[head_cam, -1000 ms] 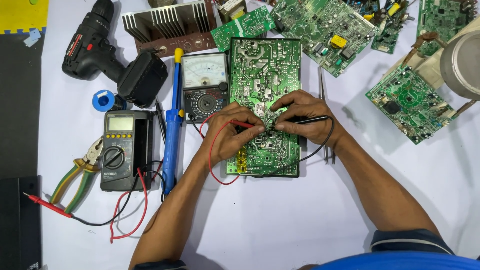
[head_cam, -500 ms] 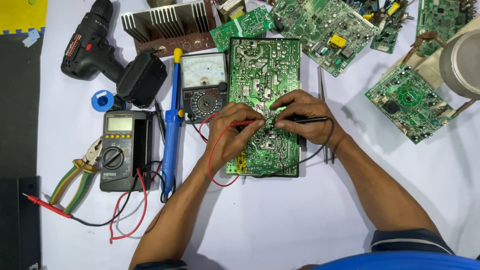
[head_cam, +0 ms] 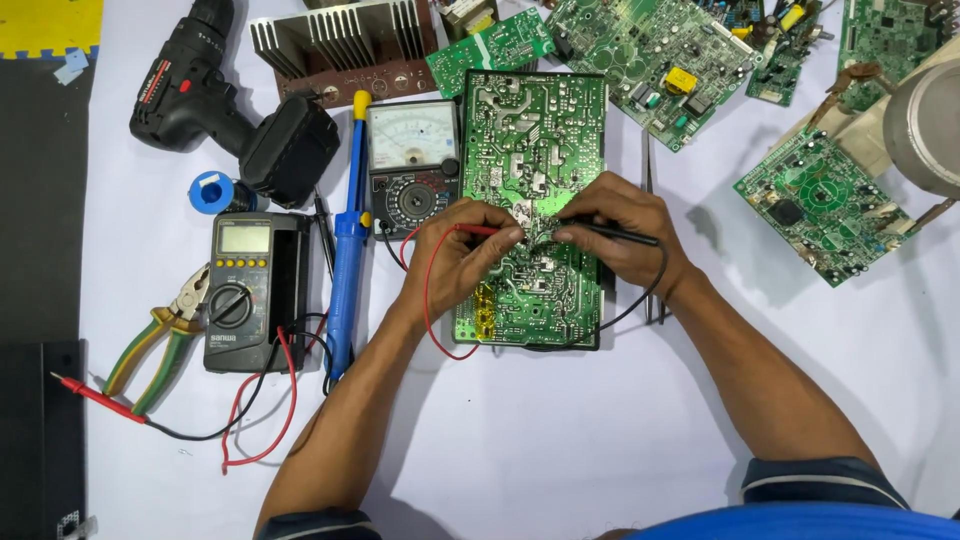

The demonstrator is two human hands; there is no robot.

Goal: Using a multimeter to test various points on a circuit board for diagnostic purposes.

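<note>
Green rectangular circuit board point(head_cam: 530, 150) lies mid-bench, right of the grey analog meter point(head_cam: 413, 165). Left hand point(head_cam: 460, 255) pinches a thin red probe point(head_cam: 478, 230) onto it; right hand point(head_cam: 620, 230) pinches a thin black probe point(head_cam: 620, 233), tips nearly meeting.

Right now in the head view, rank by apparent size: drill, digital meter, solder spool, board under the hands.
1. board, largest even though the hands cover part of it
2. drill
3. digital meter
4. solder spool, clearly smallest
All lie on one tabletop, so nearness hardly skews it.
</note>
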